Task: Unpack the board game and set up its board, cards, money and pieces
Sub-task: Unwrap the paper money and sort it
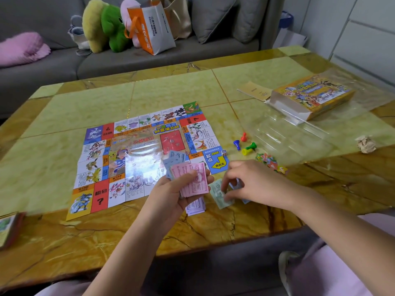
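Marble table (64,107) with paper board (128,159), grey sofa (128,60) behind.

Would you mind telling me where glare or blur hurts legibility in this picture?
Head view: white glare washes out the middle of the board and sheens the clear wrap at right; head view: the card stack at the left edge is blurred; head view: the wide lens bows the table edge.

Soft, even light fills the room, brightest at the right. A white glare patch washes out the middle of the glossy board (143,165), and the desk (171,90) shines faintly. Shadows are weak. Wide-angle bending curves the desk's edges; the card stack (8,229) at far left is smeared
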Demonstrator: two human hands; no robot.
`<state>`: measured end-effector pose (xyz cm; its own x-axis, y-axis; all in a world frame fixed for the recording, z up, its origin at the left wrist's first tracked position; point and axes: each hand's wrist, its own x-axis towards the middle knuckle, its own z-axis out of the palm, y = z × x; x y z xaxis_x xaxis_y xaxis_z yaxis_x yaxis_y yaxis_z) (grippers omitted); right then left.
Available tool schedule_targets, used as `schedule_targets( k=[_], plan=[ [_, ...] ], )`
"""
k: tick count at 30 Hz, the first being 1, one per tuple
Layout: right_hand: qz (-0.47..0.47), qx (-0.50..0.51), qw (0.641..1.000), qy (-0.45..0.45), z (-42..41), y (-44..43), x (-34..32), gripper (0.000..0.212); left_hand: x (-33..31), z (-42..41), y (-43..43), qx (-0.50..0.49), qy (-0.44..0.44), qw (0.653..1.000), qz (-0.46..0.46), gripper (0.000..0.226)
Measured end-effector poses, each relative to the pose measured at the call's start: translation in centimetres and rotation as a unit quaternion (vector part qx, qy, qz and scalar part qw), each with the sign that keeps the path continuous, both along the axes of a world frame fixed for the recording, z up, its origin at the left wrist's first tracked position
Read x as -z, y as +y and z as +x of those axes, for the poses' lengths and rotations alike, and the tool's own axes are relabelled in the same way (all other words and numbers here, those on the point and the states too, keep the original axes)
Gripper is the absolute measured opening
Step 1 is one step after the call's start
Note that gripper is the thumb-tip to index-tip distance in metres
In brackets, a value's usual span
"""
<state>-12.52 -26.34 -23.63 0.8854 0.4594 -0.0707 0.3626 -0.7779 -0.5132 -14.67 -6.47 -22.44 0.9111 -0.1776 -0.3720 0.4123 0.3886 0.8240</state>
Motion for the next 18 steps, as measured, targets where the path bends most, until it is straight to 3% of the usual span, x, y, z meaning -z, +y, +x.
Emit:
schedule_targets(
  k=[5, 8, 9, 11, 13, 14, 18],
  plan=[
    [0.002, -0.006, 1.000, 0.001, -0.4, 0.7, 0.0, 0.020, -0.1, 0.2, -0.1, 0.001, 0.008, 1.000, -0.021, 0.045],
    [0.011, 0.001, 1.000, -0.022, -0.8, 1.4, 0.3, 0.017, -0.1, 0.2, -0.2, 0.003, 0.025, 0.999, -0.039, 0.031],
    [0.040, 0.023, 0.998, -0.029, -0.8, 1.5, 0.3, 0.019, -0.1, 0.1, -0.2, 0.003, 0.028, 0.999, -0.045, 0.029],
    [0.188, 0.095, 0.977, 0.009, -1.0, 1.6, -0.2, 0.030, 0.0, 0.0, -0.3, -0.005, 0.029, 0.999, -0.042, 0.028],
    [0.356, 0.143, 0.917, 0.112, -1.2, 1.4, -1.0, 0.037, 0.1, -0.2, -0.5, -0.010, 0.022, 0.999, -0.025, 0.026],
    [0.389, 0.147, 0.897, 0.149, -1.3, 1.4, -1.2, 0.038, 0.2, -0.3, -0.6, -0.007, 0.015, 1.000, -0.014, 0.023],
    [0.345, 0.150, 0.917, 0.135, -2.0, 2.3, -0.5, 0.024, 0.1, -0.8, -1.0, 0.024, -0.016, 1.000, 0.009, 0.029]
  ],
)
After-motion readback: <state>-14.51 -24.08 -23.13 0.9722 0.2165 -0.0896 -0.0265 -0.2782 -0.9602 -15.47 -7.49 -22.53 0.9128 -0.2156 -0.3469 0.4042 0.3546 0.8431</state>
